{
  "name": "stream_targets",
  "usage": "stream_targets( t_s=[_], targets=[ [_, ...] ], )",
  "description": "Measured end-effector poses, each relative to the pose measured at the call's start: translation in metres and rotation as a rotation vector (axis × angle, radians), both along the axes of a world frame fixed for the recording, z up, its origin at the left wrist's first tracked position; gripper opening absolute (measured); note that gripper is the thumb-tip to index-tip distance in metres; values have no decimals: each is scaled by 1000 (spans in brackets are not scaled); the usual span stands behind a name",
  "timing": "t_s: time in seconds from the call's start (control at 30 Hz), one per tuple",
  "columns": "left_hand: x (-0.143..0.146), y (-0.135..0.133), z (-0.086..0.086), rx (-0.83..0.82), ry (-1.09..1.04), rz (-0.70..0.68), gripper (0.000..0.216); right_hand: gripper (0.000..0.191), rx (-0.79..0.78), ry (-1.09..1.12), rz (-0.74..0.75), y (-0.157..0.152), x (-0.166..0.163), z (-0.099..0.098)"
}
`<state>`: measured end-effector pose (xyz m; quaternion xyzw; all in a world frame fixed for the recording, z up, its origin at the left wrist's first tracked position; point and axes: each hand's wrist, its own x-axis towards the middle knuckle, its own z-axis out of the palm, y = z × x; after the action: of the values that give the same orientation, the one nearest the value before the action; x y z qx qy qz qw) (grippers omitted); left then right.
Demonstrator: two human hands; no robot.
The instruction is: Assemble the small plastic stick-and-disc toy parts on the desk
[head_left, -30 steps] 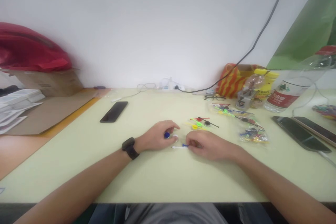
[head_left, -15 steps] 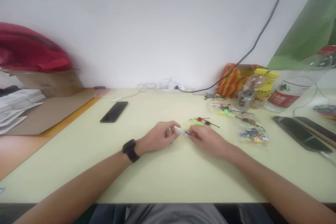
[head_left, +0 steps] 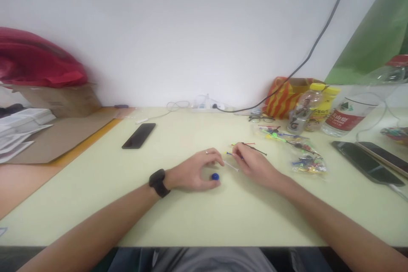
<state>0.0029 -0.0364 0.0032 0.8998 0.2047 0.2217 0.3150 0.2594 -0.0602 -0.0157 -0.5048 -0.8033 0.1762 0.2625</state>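
Note:
My left hand (head_left: 197, 171), with a black watch on the wrist, rests on the pale green table (head_left: 191, 216) with its fingers curled. A small blue cap-like piece (head_left: 215, 176) sits at its thumb tip. My right hand (head_left: 253, 165) is pinched on a thin white stick with a blue tip (head_left: 230, 165), which points toward the left hand's fingers. Just beyond the right hand lie several small coloured stick pieces (head_left: 251, 147), red, black and green.
A black phone (head_left: 139, 135) lies at the left. Clear bags of coloured pieces (head_left: 306, 162) lie at the right, with bottles (head_left: 306, 112), glasses (head_left: 261, 118), and dark tablets (head_left: 366, 162). A power strip (head_left: 207, 104) and cables sit by the wall. Papers (head_left: 19, 131) lie far left.
Both hands shifted a little away from me. The right hand lifted the white stick off the table toward the coloured pieces. The blue piece now shows at the left thumb.

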Motion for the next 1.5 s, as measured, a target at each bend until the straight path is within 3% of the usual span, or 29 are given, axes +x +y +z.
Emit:
stream_targets(
  t_s=[0.13, 0.3, 0.57, 0.7, 0.8, 1.0, 1.2, 1.5],
  targets=[
    [2, 3, -4, 74, 52, 29, 11, 14, -61, 86, 78, -3, -4, 1],
    [1, 7, -11, 29, 19, 120, 19, 18, -114, 160, 110, -7, -9, 2],
    [8, 7, -20, -469, -119, 194, 32, 17, -182, 321, 147, -13, -9, 16],
    [10, 7, -24, -576, -176, 178, 33, 28, -104, 306, 221, -15, -12, 23],
    [10, 7, -25, -609, -212, 159, 32, 27, -81, 276, 266, -18, -14, 24],
    [9, 8, -25, -605, -209, 195, 31, 11, -86, 350, 191, -23, -12, 21],
    [11, 8, -23, -552, -247, 162, 29, 16, 53, 316, 329, -22, -16, 22],
    [11, 4, -17, -582, -258, 128, 30, 10, -29, 371, 313, -18, -17, 10]
  ],
)
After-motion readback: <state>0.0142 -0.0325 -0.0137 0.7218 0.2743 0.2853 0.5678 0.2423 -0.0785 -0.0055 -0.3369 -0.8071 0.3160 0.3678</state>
